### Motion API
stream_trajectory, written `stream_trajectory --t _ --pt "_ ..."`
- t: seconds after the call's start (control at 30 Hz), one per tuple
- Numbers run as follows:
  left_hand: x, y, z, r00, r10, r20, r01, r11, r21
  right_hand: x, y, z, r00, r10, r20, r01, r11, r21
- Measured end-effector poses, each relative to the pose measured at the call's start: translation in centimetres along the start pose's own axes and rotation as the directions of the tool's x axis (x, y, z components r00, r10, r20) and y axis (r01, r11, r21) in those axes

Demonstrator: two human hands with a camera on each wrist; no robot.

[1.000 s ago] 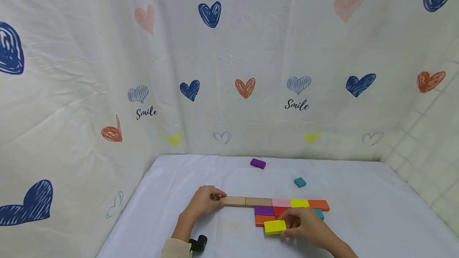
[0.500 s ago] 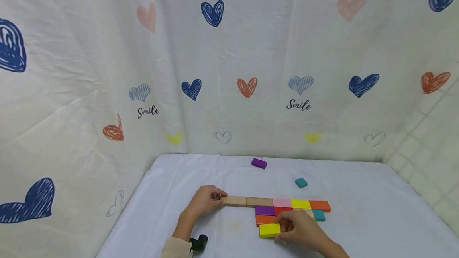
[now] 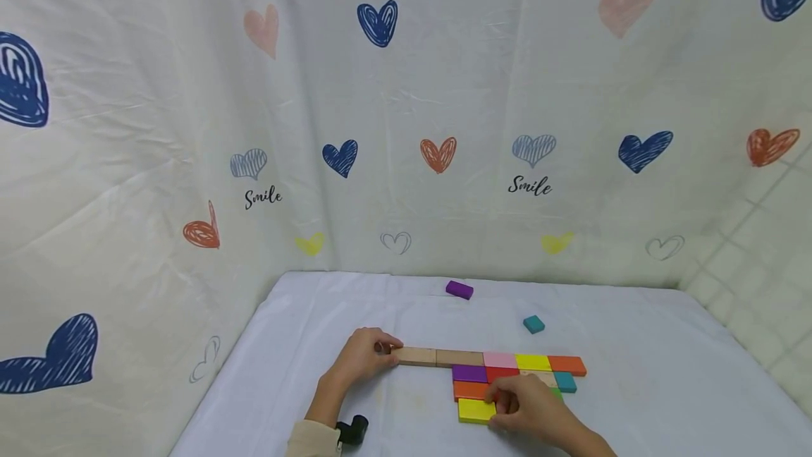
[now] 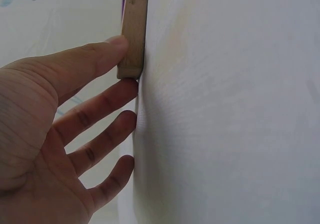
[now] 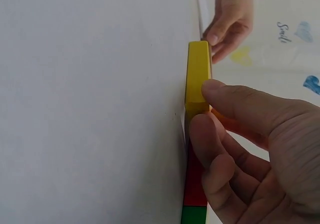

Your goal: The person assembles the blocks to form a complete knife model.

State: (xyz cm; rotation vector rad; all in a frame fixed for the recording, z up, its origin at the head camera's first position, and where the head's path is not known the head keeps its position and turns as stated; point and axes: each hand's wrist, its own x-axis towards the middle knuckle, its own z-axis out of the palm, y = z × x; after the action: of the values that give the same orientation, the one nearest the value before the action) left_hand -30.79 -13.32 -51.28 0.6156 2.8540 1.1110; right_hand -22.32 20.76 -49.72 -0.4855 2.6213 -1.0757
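Observation:
My right hand (image 3: 533,407) pinches a yellow wooden block (image 3: 476,411) by its right end, thumb and index finger on it. That block lies flush against the near side of an orange block (image 3: 469,390). My left hand (image 3: 364,362) holds the left end of a plain wood block (image 3: 415,356); in the left wrist view the thumb touches this block (image 4: 134,34) and the index fingertip meets its end. A top row continues with a second plain block (image 3: 459,357), then pink (image 3: 500,360), yellow (image 3: 533,362) and orange (image 3: 567,365). Below sit purple (image 3: 469,373) and teal (image 3: 564,381) blocks.
A loose purple block (image 3: 459,290) lies at the far edge of the white-covered table (image 3: 666,372), and a loose teal block (image 3: 533,324) lies behind the top row. A black device (image 3: 353,430) is strapped at the left wrist. A heart-printed curtain (image 3: 469,90) hangs behind.
My right hand has moved the yellow block left and set it down below the orange block. The left hand has stayed at the plain block's end. The head view has shifted slightly.

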Motion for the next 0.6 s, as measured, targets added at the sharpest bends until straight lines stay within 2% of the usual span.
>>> stream_trajectory --t 0.2,0.43,0.6 --pt "-0.02 -0.14 0.1 1.0 0.008 -0.004 -0.008 1.0 0.005 0.05 -0.14 0.1 1.0 0.001 -0.008 -0.002 1.0 -0.027" --pt "-0.01 -0.28 0.29 1.0 -0.031 0.0 0.031 0.999 0.014 0.08 -0.34 0.23 0.999 -0.032 -0.01 0.032 0.999 -0.043" --pt "0.04 -0.34 0.32 1.0 -0.03 0.0 0.03 1.0 0.007 0.03 -0.32 0.26 1.0 -0.025 -0.013 0.024 0.999 -0.037"
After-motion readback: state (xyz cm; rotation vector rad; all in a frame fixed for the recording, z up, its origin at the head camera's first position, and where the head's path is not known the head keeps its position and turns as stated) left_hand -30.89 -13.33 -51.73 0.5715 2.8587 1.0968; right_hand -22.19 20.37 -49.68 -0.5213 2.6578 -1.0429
